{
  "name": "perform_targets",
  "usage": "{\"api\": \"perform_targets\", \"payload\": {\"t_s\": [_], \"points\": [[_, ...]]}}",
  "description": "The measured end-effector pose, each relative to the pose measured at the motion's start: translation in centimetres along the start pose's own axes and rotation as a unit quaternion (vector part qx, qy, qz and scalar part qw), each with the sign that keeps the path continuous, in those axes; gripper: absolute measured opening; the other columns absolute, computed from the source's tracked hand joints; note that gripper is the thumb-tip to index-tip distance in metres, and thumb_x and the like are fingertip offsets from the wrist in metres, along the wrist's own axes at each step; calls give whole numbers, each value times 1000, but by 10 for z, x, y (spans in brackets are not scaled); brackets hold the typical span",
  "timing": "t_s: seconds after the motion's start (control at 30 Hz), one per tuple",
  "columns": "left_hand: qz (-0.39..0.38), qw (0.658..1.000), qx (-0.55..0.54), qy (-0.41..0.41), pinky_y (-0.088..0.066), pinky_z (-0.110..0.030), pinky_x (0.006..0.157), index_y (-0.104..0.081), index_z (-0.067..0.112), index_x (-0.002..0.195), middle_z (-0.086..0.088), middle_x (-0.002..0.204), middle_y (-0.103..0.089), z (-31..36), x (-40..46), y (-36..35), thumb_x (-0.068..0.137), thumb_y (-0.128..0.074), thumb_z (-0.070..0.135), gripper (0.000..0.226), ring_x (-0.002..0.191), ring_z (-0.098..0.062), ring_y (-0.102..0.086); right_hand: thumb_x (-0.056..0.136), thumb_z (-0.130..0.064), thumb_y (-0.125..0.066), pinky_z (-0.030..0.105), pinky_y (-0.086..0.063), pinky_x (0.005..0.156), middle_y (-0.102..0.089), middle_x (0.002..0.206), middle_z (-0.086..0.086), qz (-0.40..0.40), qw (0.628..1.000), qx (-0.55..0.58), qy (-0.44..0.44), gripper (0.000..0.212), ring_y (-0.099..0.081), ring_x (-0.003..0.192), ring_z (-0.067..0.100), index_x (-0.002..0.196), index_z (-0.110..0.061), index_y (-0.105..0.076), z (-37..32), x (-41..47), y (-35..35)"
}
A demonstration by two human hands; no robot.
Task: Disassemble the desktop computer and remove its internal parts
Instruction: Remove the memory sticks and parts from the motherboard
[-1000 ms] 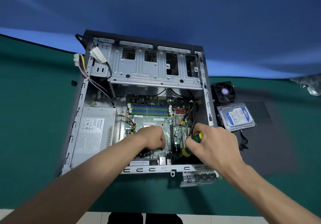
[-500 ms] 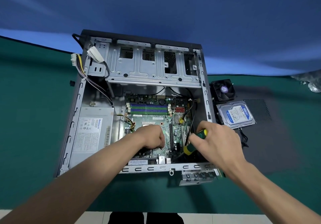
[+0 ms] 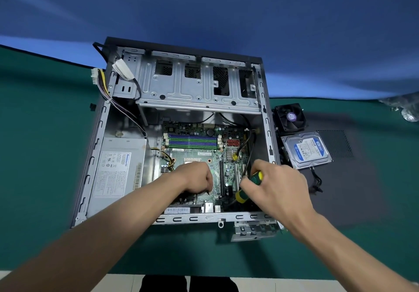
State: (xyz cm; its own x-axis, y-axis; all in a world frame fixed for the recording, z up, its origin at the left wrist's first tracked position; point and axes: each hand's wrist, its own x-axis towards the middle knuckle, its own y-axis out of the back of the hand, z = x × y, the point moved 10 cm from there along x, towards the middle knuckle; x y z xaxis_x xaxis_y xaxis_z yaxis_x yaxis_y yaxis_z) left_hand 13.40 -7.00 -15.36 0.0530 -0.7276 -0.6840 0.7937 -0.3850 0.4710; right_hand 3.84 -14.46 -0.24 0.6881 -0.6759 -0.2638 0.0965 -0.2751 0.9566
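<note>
An open grey computer case (image 3: 97, 146) lies flat on the green table. Inside sits a green motherboard (image 3: 195, 153) with blue and green memory slots. A silver power supply (image 3: 118, 169) fills the case's left side. My left hand (image 3: 197, 178) rests with curled fingers on the motherboard's middle; what its fingertips touch is hidden. My right hand (image 3: 276, 185) grips a green and yellow screwdriver (image 3: 248, 187), whose tip points down into the case's near right corner, out of sight.
A black fan (image 3: 290, 117) and a blue-labelled hard drive (image 3: 308, 150) lie on a dark mat right of the case. A metal drive cage (image 3: 195, 85) spans the case's far end. Loose cables with a white plug (image 3: 95, 76) hang over the far left corner.
My right hand and the screwdriver shifted slightly, the handle tilting a little more upright. My left hand stays on the motherboard. The view moved a little.
</note>
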Motion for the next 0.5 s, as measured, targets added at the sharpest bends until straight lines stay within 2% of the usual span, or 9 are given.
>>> {"api": "perform_targets", "payload": {"t_s": [0.17,0.27,0.33,0.4,0.5], "points": [[3,1000,-10,7,-47,-27,79,-74,20,93,8,98,-69,1,-2,1,89,-53,8,24,83,-9,-55,81,-49,-50,21,-16,42,-28,38,-5,0,994,-62,92,24,-41,46,19,78,-24,-51,-27,-5,2],[1,1000,-14,12,-43,-25,72,-73,19,94,10,84,-63,2,-5,1,90,-52,9,24,74,-6,-53,86,-51,-43,25,-13,43,-50,50,-1,-20,977,-103,184,34,-56,54,24,86,-20,-55,-48,-10,-2],[-2,1000,-10,14,-43,-25,71,-73,20,94,10,82,-61,2,-6,1,91,-51,9,24,76,-9,-53,88,-51,-38,28,-16,45,-60,60,1,-29,971,-100,215,36,-59,59,24,90,-20,-55,-54,-10,-2],[-1,1000,-14,16,-45,-25,72,-72,20,91,8,84,-62,2,-6,2,91,-51,10,23,78,-11,-55,87,-50,-39,29,-21,47,-57,56,0,-30,972,-94,213,35,-57,57,23,90,-19,-57,-54,-9,-1],[8,998,-59,15,-41,-22,55,-67,22,76,6,73,-62,5,-5,3,90,-52,8,25,64,-9,-55,87,-52,-40,29,-22,46,-35,44,-4,-19,980,-93,176,35,-47,53,22,91,-21,-56,-49,-6,3]]}}
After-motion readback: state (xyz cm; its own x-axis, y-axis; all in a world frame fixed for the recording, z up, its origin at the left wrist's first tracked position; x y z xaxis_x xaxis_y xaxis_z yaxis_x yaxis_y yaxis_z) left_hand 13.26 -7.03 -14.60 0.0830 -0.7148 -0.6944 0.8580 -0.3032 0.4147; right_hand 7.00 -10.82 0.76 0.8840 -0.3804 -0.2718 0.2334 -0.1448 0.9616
